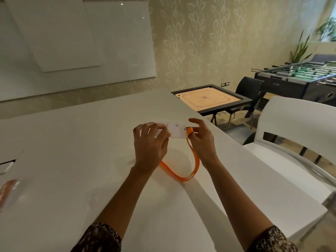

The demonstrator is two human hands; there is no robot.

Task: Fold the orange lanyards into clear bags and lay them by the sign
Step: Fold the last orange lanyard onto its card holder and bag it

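Note:
An orange lanyard (194, 160) hangs in a loop from a white card holder (175, 130), its bottom resting on the white table (72, 142). My left hand (151, 142) pinches the left end of the card holder. My right hand (201, 137) pinches the orange strap at the clip end of the card. Both hands hold it a little above the table. At the left edge lies a clear bag with an orange lanyard inside (8, 191), blurred. Part of a flat white object with a dark edge (6, 165) lies beyond it at the left edge.
A white chair (291, 135) stands at the table's right side. Behind the table are a carrom board (209, 99), a dark chair (249, 90) and a foosball table (300, 77). A large whiteboard (72, 42) hangs on the left wall.

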